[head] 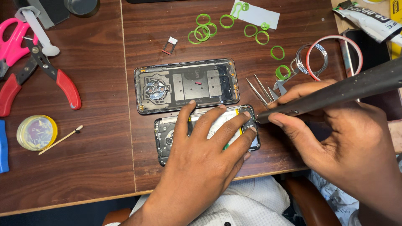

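An opened phone body (164, 138) lies near the front edge of the brown wooden table (100, 150), its insides facing up. My left hand (205, 146) is spread flat on it, fingers pressing it down. My right hand (331, 134) grips a long dark screwdriver (335, 93), whose tip meets the phone's right end by my left fingertips. The phone's removed back cover (186, 85) lies just behind, inner side up, with the round camera ring at its left.
Metal tweezers (259, 90) lie right of the cover. Several green rubber rings (205, 29) and a SIM tray (169, 45) are farther back. Red-handled pliers (42, 71), pink scissors (12, 42), a yellow round tin (37, 132) and a cotton swab (60, 140) sit left. Wire coil (312, 58) and glue tube (368, 23) right.
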Tool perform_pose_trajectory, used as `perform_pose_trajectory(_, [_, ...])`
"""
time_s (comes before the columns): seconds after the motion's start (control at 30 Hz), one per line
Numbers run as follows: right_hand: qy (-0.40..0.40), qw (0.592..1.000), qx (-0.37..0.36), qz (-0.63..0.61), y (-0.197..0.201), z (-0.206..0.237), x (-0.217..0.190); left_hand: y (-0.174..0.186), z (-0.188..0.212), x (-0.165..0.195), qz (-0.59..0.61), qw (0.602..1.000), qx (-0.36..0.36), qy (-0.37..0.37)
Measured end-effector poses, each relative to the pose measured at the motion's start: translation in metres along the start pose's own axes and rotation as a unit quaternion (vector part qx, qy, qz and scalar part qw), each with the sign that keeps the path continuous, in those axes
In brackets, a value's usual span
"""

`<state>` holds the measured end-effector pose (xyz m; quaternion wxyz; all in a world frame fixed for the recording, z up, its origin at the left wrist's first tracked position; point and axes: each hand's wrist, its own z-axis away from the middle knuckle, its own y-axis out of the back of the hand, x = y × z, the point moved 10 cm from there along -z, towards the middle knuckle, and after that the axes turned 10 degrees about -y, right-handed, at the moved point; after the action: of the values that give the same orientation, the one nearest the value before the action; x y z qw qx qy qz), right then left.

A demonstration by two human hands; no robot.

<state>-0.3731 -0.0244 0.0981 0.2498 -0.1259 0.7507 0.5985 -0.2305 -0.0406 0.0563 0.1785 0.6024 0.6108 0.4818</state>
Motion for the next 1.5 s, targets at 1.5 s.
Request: perform_pose_trajectory(1.5, [-0.087, 0.973, 0.016, -0.212, -0.006, -0.006, 0.027, -0.003, -0.003, -0.002, 0.011, 1.0, 0.001, 0.003])
